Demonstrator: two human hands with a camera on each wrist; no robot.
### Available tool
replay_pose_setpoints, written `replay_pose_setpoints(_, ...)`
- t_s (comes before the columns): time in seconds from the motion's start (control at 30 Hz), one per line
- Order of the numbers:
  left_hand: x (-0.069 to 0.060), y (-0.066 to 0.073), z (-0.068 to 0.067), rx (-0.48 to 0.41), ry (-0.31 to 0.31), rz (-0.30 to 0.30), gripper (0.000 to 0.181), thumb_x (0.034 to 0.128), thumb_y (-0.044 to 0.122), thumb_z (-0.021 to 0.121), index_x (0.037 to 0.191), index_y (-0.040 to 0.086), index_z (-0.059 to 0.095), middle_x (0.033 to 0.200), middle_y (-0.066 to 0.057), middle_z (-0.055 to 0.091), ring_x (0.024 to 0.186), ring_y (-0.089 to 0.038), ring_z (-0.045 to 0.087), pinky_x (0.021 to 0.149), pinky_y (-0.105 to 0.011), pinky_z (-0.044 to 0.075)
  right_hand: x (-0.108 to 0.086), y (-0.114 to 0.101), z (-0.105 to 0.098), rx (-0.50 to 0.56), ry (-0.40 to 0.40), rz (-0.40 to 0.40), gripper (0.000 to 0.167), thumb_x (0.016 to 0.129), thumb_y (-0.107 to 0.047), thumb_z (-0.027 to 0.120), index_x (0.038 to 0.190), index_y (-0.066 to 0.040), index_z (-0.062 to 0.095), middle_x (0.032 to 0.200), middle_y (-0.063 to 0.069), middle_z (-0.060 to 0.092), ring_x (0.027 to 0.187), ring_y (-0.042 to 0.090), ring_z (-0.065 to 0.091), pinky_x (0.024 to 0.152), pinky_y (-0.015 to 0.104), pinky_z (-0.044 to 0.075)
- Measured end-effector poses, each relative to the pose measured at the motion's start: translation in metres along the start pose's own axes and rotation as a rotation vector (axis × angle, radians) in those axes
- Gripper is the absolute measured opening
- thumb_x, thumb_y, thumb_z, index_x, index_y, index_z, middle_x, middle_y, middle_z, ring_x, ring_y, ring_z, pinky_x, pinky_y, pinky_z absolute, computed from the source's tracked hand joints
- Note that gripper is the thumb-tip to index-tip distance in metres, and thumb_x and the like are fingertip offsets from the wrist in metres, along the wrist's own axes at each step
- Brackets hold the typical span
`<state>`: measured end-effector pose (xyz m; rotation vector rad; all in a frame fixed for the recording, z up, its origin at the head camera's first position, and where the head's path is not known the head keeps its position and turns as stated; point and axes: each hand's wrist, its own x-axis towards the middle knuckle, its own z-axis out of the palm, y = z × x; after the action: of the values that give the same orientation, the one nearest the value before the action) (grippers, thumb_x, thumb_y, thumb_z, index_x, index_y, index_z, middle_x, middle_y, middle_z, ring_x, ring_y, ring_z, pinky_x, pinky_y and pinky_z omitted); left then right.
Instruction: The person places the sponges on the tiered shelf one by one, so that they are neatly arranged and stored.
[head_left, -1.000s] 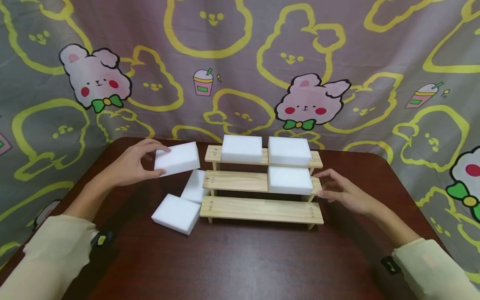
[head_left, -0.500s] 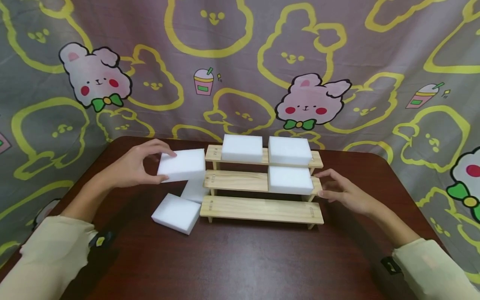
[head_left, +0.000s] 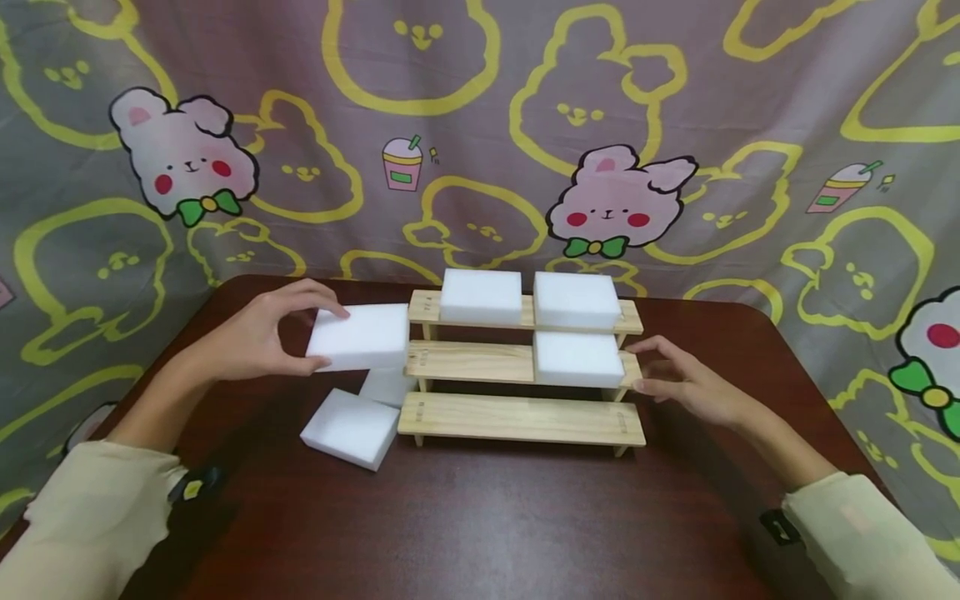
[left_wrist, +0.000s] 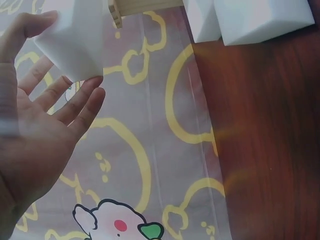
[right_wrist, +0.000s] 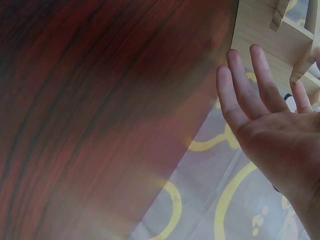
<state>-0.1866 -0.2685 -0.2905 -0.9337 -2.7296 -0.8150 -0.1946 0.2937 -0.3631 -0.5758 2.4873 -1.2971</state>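
In the head view my left hand (head_left: 255,333) holds a white foam block (head_left: 360,333) by its left end, thumb in front and fingers behind. The block is raised beside the left end of the middle step of a three-step wooden display stand (head_left: 465,362). The left wrist view shows the same block (left_wrist: 75,40) between thumb and fingertips. At the other side, my right hand (head_left: 693,387) pinches the right end of the middle step with thumb and index finger. Its other fingers extend loosely in the right wrist view, near the stand (right_wrist: 260,35).
Two white blocks, left (head_left: 480,296) and right (head_left: 576,298), sit on the top step. Another block (head_left: 577,358) lies on the middle step's right half. Left of the stand, two blocks lie on the dark table (head_left: 480,525): a front one (head_left: 351,427) and a partly hidden one (head_left: 386,385).
My left hand has carried its block rightward and down toward the middle step, then slightly back left, partly covering a block on the table. The right hand stays at the stand.
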Motion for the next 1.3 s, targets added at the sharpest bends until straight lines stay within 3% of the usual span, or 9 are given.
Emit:
replay_pose_setpoints(0.3, 0.007, 0.009, 0.007, -0.056, -0.07, 0.014, 0.052, 0.0732, 0.02, 0.094, 0.12, 0.014, 0.072, 0.126, -0.005, 0.062, 0.109, -0.023, 0.055, 0.084, -0.041, 0.056, 0.001, 0.001, 0.0, -0.002, 0.001, 0.002, 0.046, 0.102, -0.016, 0.064, 0.141, -0.005, 0.043, 0.131, 0.023, 0.054, 0.108, 0.034, 0.062, 0.083, 0.046, 0.056)
replay_pose_setpoints(0.53, 0.014, 0.014, 0.021, -0.071, -0.102, 0.05, 0.052, 0.0739, 0.019, 0.094, 0.121, 0.014, 0.073, 0.125, -0.004, 0.062, 0.109, -0.021, 0.056, 0.086, -0.037, 0.055, 0.001, 0.002, 0.0, 0.006, 0.003, 0.011, 0.046, 0.102, -0.017, 0.064, 0.142, -0.005, 0.043, 0.135, 0.023, 0.051, 0.11, 0.035, 0.061, 0.084, 0.045, 0.055)
replay_pose_setpoints(0.73, 0.019, 0.023, 0.035, -0.084, -0.098, 0.057, 0.052, 0.0733, 0.013, 0.094, 0.12, 0.01, 0.073, 0.125, -0.007, 0.063, 0.107, -0.023, 0.058, 0.086, -0.045, 0.057, 0.001, 0.003, 0.0, 0.011, 0.002, 0.009, 0.046, 0.102, -0.016, 0.064, 0.141, -0.005, 0.043, 0.13, 0.024, 0.054, 0.106, 0.033, 0.062, 0.083, 0.046, 0.055)
replay_pose_setpoints(1.13, 0.025, 0.034, 0.056, -0.096, -0.058, 0.084, 0.049, 0.0746, 0.011, 0.092, 0.12, 0.005, 0.073, 0.125, -0.011, 0.065, 0.109, -0.026, 0.063, 0.085, -0.046, 0.056, 0.0, 0.002, 0.0, 0.01, 0.003, 0.012, 0.046, 0.102, -0.016, 0.064, 0.141, -0.004, 0.043, 0.131, 0.024, 0.053, 0.107, 0.034, 0.062, 0.083, 0.046, 0.055)
replay_pose_setpoints(1.3, 0.03, 0.04, 0.069, -0.117, -0.036, 0.123, 0.047, 0.0754, 0.01, 0.09, 0.118, 0.004, 0.071, 0.123, -0.009, 0.067, 0.109, -0.025, 0.064, 0.087, -0.045, 0.055, 0.0, 0.002, 0.0, 0.008, 0.006, 0.011, 0.046, 0.102, -0.016, 0.064, 0.141, -0.005, 0.043, 0.131, 0.023, 0.053, 0.107, 0.034, 0.062, 0.083, 0.046, 0.055)
